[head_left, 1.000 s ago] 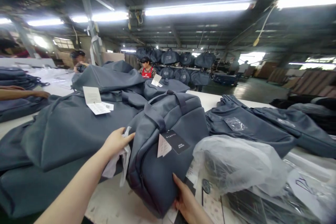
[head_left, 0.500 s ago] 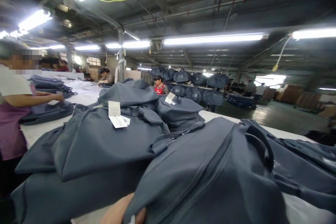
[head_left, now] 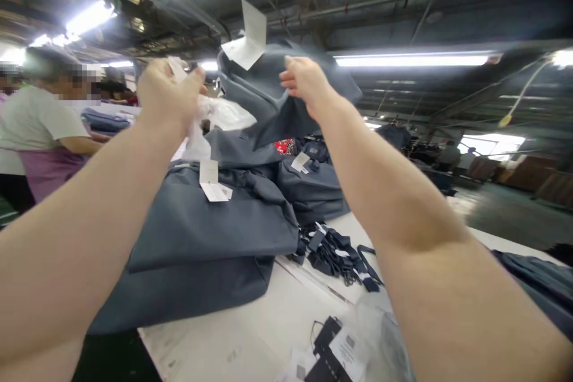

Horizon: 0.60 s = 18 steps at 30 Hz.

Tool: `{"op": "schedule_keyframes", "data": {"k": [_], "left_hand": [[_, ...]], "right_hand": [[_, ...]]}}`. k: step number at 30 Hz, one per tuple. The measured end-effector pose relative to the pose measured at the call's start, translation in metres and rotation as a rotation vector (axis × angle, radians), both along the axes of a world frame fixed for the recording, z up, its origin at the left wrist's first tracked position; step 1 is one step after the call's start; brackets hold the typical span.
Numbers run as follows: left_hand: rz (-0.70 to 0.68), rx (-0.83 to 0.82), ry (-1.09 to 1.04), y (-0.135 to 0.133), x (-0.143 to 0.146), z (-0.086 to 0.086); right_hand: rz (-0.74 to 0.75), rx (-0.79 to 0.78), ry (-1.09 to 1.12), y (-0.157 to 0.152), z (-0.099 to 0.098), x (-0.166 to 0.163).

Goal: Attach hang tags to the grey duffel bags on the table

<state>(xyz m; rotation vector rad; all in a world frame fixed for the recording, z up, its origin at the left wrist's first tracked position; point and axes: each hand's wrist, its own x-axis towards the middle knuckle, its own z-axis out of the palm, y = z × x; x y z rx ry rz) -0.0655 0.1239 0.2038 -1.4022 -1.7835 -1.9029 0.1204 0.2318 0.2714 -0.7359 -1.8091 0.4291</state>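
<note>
Both my arms are raised high over the table. A grey bag (head_left: 268, 95) hangs in the air above the pile, a white tag (head_left: 248, 36) flapping at its top. My right hand (head_left: 304, 83) is closed on the bag's edge. My left hand (head_left: 168, 95) is a fist around crumpled white plastic wrap (head_left: 210, 122) that trails down beside the bag. Below lies a stack of flat grey bags (head_left: 201, 233) with white tags (head_left: 212, 182).
Dark strap pieces (head_left: 335, 250) and black hang tags (head_left: 331, 340) lie on the white table (head_left: 250, 316). A person in a white shirt (head_left: 40, 131) works at the left. More grey bags (head_left: 313, 185) sit behind; another lies at the right edge (head_left: 541, 286).
The bag that lay in front of me on the table has been swung up into the air. My hands rose with it, uncovering straps and tags on the table.
</note>
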Motion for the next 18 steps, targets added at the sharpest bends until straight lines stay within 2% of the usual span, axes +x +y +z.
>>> {"op": "schedule_keyframes", "data": {"k": [1, 2, 3, 4, 5, 7, 9, 10, 11, 13, 15, 16, 18], "left_hand": [[-0.085, 0.051, 0.080, -0.004, -0.003, -0.017], [-0.110, 0.023, 0.164, -0.012, -0.004, -0.042], [-0.121, -0.056, 0.214, -0.021, -0.003, -0.074], [-0.187, -0.135, 0.214, -0.032, 0.000, -0.109], [-0.294, -0.238, 0.197, -0.044, 0.003, -0.147], [-0.412, -0.366, 0.043, -0.064, 0.011, -0.219], [-0.425, -0.460, -0.111, -0.077, 0.020, -0.277], [-0.441, -0.503, -0.164, -0.080, 0.025, -0.298], [-0.461, -0.530, -0.205, -0.082, 0.031, -0.315], [-0.507, -0.551, -0.281, -0.080, 0.045, -0.335], [-0.526, -0.537, -0.369, -0.076, 0.060, -0.344], [-0.520, -0.524, -0.419, -0.074, 0.067, -0.346], [-0.509, -0.515, -0.515, -0.069, 0.081, -0.351]], "right_hand": [[0.053, 0.053, -0.044, -0.013, -0.016, -0.012], [0.169, 0.217, -0.161, -0.029, -0.042, -0.021], [0.272, 0.328, -0.261, -0.047, -0.077, -0.027], [0.346, 0.345, -0.304, -0.067, -0.118, -0.028], [0.388, 0.311, -0.325, -0.085, -0.161, -0.026], [0.384, 0.137, -0.320, -0.117, -0.245, -0.013], [0.279, -0.101, -0.242, -0.137, -0.310, 0.005], [0.247, -0.223, -0.219, -0.144, -0.334, 0.015], [0.237, -0.341, -0.205, -0.150, -0.352, 0.023], [0.326, -0.541, -0.204, -0.160, -0.373, 0.037], [0.447, -0.655, -0.222, -0.171, -0.383, 0.044], [0.463, -0.683, -0.229, -0.176, -0.386, 0.046], [0.386, -0.712, -0.243, -0.185, -0.392, 0.046]]}}
